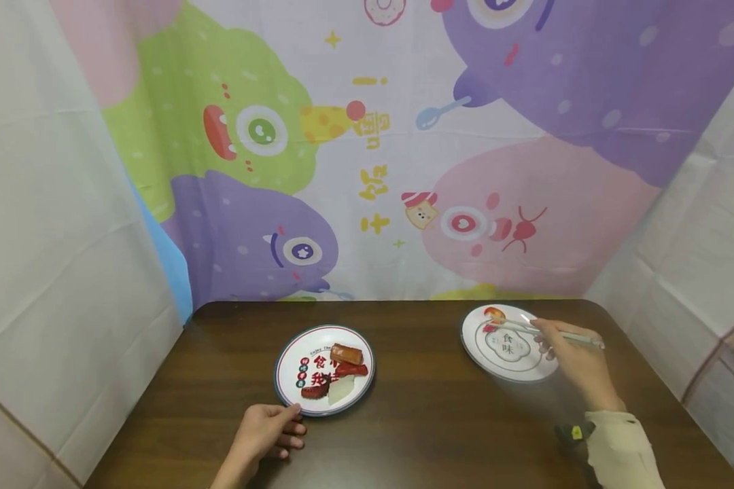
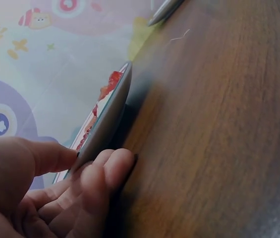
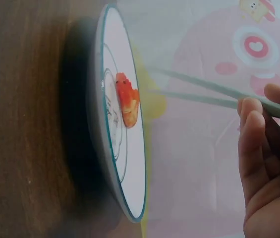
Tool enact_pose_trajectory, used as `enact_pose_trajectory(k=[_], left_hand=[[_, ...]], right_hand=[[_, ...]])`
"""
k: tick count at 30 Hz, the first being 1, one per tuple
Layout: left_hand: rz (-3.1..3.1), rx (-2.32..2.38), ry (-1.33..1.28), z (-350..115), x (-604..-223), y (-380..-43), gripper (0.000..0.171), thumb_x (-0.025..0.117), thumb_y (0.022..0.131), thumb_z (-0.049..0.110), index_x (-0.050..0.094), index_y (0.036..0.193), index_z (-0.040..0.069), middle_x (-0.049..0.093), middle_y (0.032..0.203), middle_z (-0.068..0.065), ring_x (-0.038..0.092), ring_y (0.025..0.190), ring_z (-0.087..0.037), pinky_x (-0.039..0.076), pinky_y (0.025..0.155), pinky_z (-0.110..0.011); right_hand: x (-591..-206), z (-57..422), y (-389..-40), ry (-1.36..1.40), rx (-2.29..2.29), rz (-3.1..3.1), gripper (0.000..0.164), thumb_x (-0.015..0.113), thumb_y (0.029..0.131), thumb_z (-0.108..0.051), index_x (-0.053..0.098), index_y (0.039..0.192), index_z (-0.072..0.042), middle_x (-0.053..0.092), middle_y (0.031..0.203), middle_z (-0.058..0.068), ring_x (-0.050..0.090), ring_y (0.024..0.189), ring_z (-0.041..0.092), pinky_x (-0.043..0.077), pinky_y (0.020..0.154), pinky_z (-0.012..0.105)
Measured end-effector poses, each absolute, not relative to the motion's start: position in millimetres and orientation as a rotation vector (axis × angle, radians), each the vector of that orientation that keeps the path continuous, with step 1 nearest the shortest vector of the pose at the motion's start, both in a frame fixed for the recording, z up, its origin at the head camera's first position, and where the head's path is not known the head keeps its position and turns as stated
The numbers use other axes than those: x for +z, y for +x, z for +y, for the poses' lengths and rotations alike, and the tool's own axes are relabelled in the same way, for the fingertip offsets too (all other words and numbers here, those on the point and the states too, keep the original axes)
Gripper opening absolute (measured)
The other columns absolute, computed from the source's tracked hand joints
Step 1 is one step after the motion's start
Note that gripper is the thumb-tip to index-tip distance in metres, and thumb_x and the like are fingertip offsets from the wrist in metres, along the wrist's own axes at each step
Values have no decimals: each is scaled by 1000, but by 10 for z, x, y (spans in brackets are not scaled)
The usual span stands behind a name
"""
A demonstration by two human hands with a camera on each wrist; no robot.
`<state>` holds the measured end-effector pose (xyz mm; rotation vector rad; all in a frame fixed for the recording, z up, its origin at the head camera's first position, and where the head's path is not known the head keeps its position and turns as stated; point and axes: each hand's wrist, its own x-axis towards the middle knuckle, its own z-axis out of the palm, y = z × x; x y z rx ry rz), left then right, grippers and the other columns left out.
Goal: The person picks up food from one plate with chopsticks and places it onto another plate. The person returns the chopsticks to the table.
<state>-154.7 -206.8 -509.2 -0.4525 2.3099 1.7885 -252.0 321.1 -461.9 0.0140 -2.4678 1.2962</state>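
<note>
My left hand (image 1: 263, 435) pinches the near rim of a white plate (image 1: 289, 363), thumb on top and fingers beneath in the left wrist view. On that plate lie a brown rolled piece (image 1: 346, 354), a red piece (image 1: 351, 369), a pale flat piece (image 1: 341, 389) and a dark-red glazed piece (image 1: 315, 392). My right hand (image 1: 578, 363) holds a pair of pale green chopsticks (image 3: 214, 87) over a second white plate (image 1: 476, 339). An orange-red food piece (image 3: 128, 101) rests on it. The chopstick tips are apart from this piece in the right wrist view.
Both plates stand on a dark brown wooden table (image 1: 416, 421). A cartoon-printed curtain (image 1: 367, 265) hangs behind its far edge, and pale sheets (image 1: 67, 238) flank the sides. A dark item with a yellow-green patch (image 1: 576, 432) shows beside the right sleeve.
</note>
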Motion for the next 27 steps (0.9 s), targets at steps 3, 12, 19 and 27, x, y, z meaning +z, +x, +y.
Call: enact_pose_trajectory(k=[3, 12, 19, 27], left_hand=[[2311, 1808, -466, -2065, -5080, -1552, 35, 67, 99, 26, 72, 100, -9, 76, 78, -10, 74, 62, -18, 59, 50, -28], [2274, 1827, -457, -2083, -5067, -1561, 36, 69, 99, 26, 73, 96, -10, 76, 77, -10, 73, 61, -18, 62, 56, -31], [2276, 1824, -438, -2094, -5075, -1573, 37, 68, 100, 27, 74, 96, -10, 77, 78, -12, 73, 61, -17, 62, 56, -31], [2279, 1810, -445, -2093, -5087, -1584, 36, 67, 100, 26, 74, 96, -9, 77, 80, -13, 74, 63, -18, 63, 58, -31]], right_hand=[[-4638, 3202, -2525, -60, 1306, -2449, 46, 64, 100, -50, 77, 117, -10, 75, 81, 2, 62, 66, 5, 51, 54, 22], [-4656, 3176, -2566, -178, 1178, -2395, 50, 64, 97, -56, 81, 106, -9, 76, 74, -7, 64, 62, 0, 49, 57, 16], [-4606, 3071, -2575, -226, 1238, -2338, 51, 68, 95, -55, 81, 103, -6, 77, 72, -8, 65, 58, -3, 47, 58, 10], [-4670, 3006, -2661, -173, 1176, -2332, 47, 69, 96, -52, 82, 101, -7, 78, 77, 0, 63, 60, -6, 46, 62, 7]])
